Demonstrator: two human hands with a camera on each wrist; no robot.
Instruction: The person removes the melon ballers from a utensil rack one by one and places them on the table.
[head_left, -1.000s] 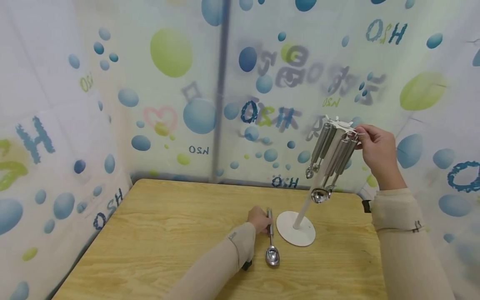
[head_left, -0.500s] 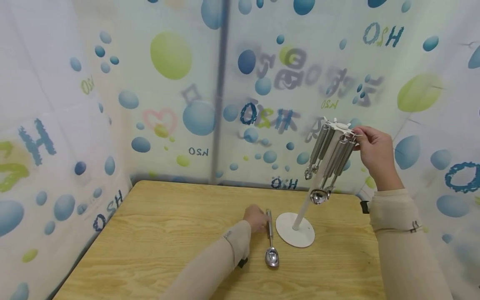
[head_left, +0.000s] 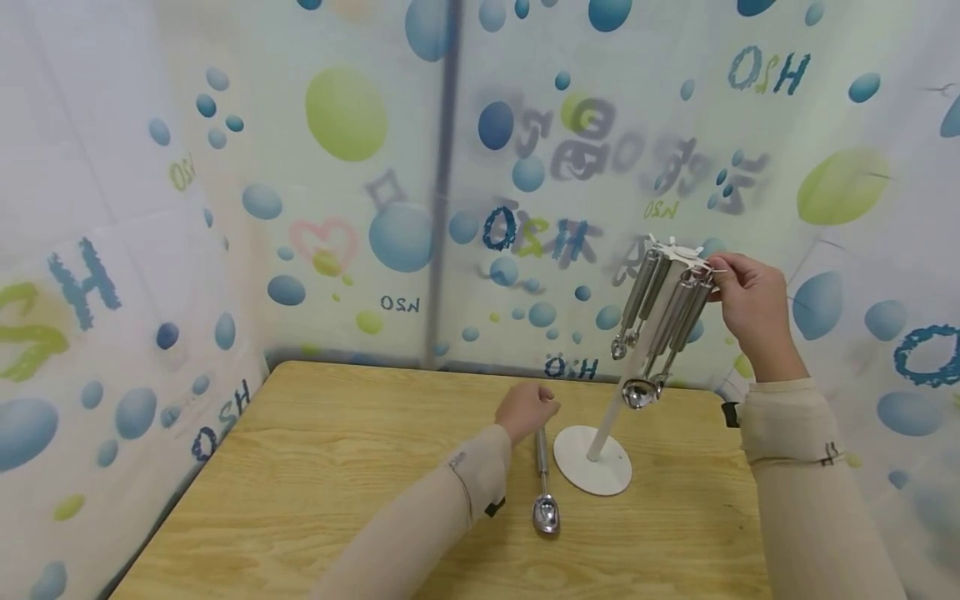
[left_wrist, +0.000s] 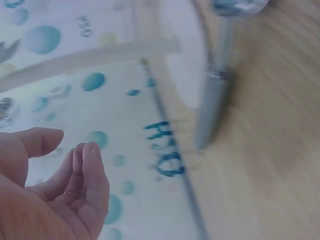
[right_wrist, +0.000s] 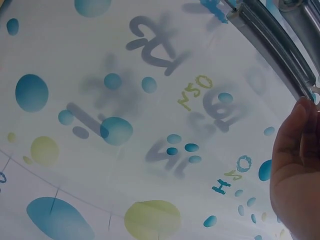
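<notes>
An ice cream scoop (head_left: pixel 546 513) with a thick metal handle lies on the wooden table, bowl toward me. My left hand (head_left: pixel 527 410) is raised just over the handle's far end. In the left wrist view its fingers (left_wrist: pixel 94 175) are loosely bent, thumb apart from them, nothing between; the scoop's handle (left_wrist: pixel 214 102) is blurred beyond. A white utensil stand (head_left: pixel 592 460) leans to the right, with several metal utensils (head_left: pixel 678 312) hanging from its hooked top. With thumb and fingertips, my right hand (head_left: pixel 756 308) pinches the right edge of that top, beside a handle's end (right_wrist: pixel 280 47).
The wooden table (head_left: pixel 360 467) runs back to a curtain (head_left: pixel 360 208) printed with bubbles and letters. More of that cloth hangs at the left and right. The stand's round base sits close to the right of the scoop.
My left hand has let go of the scoop's handle, drawn slightly left, then risen above its far end. The scoop stays on the table. My right hand keeps its pinch on the stand's top.
</notes>
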